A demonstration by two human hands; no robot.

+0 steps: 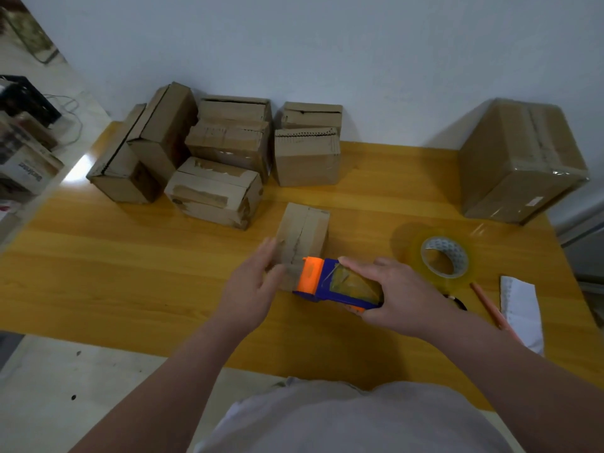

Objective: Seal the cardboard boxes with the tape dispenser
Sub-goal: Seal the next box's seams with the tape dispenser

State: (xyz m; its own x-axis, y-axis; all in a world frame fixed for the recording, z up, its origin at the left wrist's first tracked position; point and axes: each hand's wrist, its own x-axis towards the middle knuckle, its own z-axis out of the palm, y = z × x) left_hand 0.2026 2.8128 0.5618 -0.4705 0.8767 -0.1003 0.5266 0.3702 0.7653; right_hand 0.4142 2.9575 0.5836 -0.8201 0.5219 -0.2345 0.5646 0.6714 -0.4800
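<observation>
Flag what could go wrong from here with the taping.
The left hand only lies against the small brown cardboard box with straight fingers, so the box may slide when tape is pulled. The right hand grips the blue-and-orange plastic tape dispenser close to the left hand's fingers; its cutter might catch them.

A plain pale wall [327, 44] rises behind the far edge of a yellow wood-grain bench [130, 273]. Pale, dark-specked floor [65, 387] shows past its near left corner. Beyond the left edge stand a black crate [26, 99] and a loose cable [74, 120].
</observation>
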